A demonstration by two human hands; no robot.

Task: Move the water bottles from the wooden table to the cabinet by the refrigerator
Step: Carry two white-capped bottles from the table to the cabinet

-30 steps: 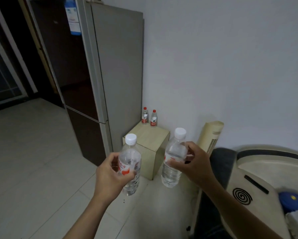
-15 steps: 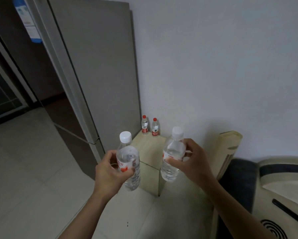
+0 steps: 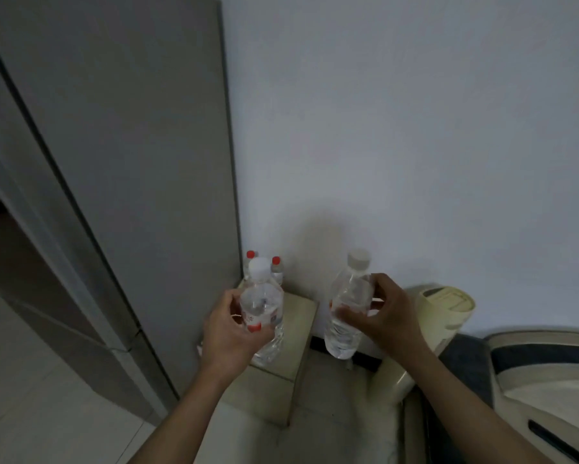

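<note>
Closer now, we hold both bottles up by the cabinet (image 3: 300, 316).
Our left hand (image 3: 228, 329) grips one bottle (image 3: 263, 309), hiding part of two red-capped bottles (image 3: 276, 271); our right hand (image 3: 387, 318) grips the other (image 3: 348, 306).

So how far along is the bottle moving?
Two red-capped bottles already stand at the back of the cabinet. The left hand and right hand each hold a white-capped bottle above it; setting those down remains.
</note>
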